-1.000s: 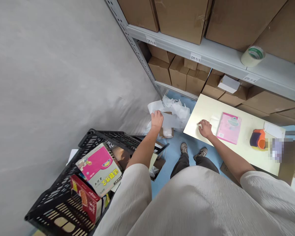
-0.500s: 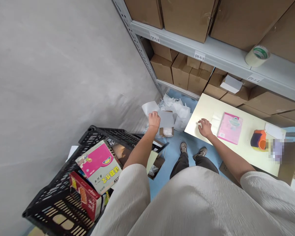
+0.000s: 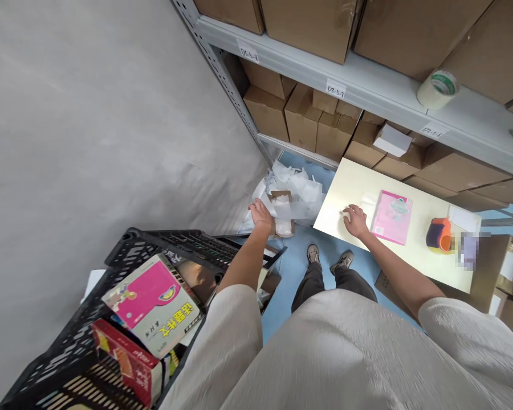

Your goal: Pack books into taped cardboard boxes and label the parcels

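My left hand (image 3: 260,214) is over a heap of crumpled white paper (image 3: 301,185) on the floor, fingers apart and holding nothing. A thin pale sheet (image 3: 285,211) lies just to its right, partly across a small brown carton (image 3: 281,198). My right hand (image 3: 355,221) hovers at or just above the cream tabletop (image 3: 336,196), fingers loosely bent and apart; whether the fingertips touch it I cannot tell. Beside that hand is a pink book or notebook (image 3: 392,217) in what looks like a clear cover, with a pale translucent piece (image 3: 369,201) at its left.
At the lower left a black plastic crate (image 3: 64,319) holds several books, including a pink and grey one (image 3: 158,304). An orange tape dispenser (image 3: 439,235) stands on the table. Shelves with brown cartons (image 3: 265,114) line the back; a tape roll (image 3: 438,89) rests on one ledge.
My left hand has let go of the white sheet, which has dropped onto the heap, and its fingers have spread. My right hand has stayed over the table. The view has shifted slightly.
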Tool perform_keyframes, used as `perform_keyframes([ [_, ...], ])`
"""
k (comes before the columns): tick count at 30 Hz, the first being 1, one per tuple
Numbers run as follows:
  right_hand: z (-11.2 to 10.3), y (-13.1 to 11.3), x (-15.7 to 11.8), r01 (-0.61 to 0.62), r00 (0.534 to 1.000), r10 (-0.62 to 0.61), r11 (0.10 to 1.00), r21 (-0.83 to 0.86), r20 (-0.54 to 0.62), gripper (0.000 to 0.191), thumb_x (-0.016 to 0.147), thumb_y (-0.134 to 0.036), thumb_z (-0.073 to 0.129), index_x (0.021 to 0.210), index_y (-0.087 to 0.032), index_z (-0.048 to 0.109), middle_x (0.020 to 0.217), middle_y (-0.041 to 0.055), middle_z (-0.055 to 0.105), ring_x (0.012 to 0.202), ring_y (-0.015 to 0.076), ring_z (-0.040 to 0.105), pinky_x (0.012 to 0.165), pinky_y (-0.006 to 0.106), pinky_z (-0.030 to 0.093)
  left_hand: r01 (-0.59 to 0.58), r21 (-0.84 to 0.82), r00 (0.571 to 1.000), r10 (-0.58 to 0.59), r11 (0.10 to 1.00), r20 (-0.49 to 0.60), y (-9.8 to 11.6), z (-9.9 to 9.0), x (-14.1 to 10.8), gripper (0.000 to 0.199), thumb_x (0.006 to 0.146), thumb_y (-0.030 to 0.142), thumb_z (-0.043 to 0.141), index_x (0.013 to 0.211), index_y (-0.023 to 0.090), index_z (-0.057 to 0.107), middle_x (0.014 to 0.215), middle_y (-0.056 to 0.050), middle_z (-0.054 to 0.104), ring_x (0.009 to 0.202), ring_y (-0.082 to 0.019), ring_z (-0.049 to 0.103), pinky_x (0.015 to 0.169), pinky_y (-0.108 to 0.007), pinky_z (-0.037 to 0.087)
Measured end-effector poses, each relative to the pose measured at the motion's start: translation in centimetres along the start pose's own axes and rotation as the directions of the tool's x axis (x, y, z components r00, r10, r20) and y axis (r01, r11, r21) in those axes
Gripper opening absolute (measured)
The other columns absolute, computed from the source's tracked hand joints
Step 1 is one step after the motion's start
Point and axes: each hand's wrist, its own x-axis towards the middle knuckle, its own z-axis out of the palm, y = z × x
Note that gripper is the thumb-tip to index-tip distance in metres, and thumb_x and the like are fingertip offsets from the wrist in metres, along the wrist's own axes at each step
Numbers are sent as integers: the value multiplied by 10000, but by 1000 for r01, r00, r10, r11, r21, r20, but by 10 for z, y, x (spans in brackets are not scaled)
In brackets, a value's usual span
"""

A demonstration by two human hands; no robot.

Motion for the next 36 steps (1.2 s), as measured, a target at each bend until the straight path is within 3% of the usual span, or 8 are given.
perform_keyframes([
  [3, -1, 1, 1, -7, 1000, 7, 1000, 19, -10, 413, 996, -317, 486, 1330, -224, 710, 1564, 194, 544, 1383, 410, 490, 1112, 624, 448, 57, -62, 988, -47, 996, 147, 5, -3, 2, 679, 1009, 396, 625, 1568, 13, 579, 1500, -401, 597, 1438, -564, 538, 1053, -722, 448],
  [5, -1, 1, 1, -9, 1000, 9, 999, 31, -19, 412, 994, -319, 488, 1327, -228, 714, 1558, 192, 549, 1378, 409, 493, 1110, 627, 450, 37, -104, 983, -17, 994, 182, 15, -5, 0, 604, 1032, 314, 573, 1546, -4, 583, 1406, -397, 658, 1348, -528, 623, 1006, -688, 483],
  [10, -4, 8, -1, -35, 998, 38, 997, 63, -46, 408, 990, -323, 493, 1319, -238, 718, 1559, 185, 551, 1393, 413, 487, 1119, 638, 447, -225, -212, 970, 199, 951, -138, 61, -20, -8, 672, 1005, 116, 405, 1669, 14, 418, 1537, -375, 569, 1407, -433, 591, 1120, -600, 450],
  [19, -19, 55, -29, -141, 983, 148, 988, 69, -108, 403, 1006, -324, 494, 1338, -249, 710, 1561, 184, 546, 1388, 409, 491, 1092, 620, 469, -502, -207, 856, 446, 840, -263, 173, -63, -18, 717, 998, 151, 423, 1709, 84, 364, 1607, -301, 524, 1437, -437, 515, 1178, -582, 398],
  [23, -27, 83, -48, -231, 963, 243, 967, 104, -119, 409, 1005, -322, 496, 1346, -242, 706, 1582, 186, 533, 1398, 407, 486, 1106, 623, 462, -629, -169, 769, 573, 759, -285, 217, -74, -31, 688, 1012, 149, 411, 1698, 117, 397, 1669, -261, 483, 1488, -415, 475, 1225, -575, 359],
  [29, -31, 127, -75, -368, 910, 390, 916, 160, -141, 419, 989, -323, 501, 1345, -235, 703, 1574, 186, 536, 1408, 406, 496, 1130, 624, 460, -838, -210, 544, 803, 504, -244, 297, -71, -61, 649, 1043, 203, 438, 1691, 180, 426, 1684, -183, 506, 1525, -359, 472, 1274, -497, 343],
  [31, -29, 142, -81, -421, 878, 451, 888, 187, -162, 449, 968, -319, 509, 1372, -227, 681, 1585, 196, 520, 1414, 411, 498, 1124, 631, 472, -859, -250, 499, 837, 446, -223, 324, -64, -71, 649, 1044, 216, 446, 1691, 178, 418, 1671, -176, 523, 1514, -350, 495, 1266, -482, 370],
  [36, -21, 174, -88, -498, 810, 561, 812, 303, -171, 552, 910, -346, 545, 1447, -232, 599, 1548, 213, 543, 1377, 427, 527, 1068, 651, 517, -755, -375, 619, 773, 537, -141, 368, -43, -89, 672, 1025, 218, 472, 1687, 127, 400, 1643, -236, 530, 1477, -390, 551, 1238, -532, 429],
])
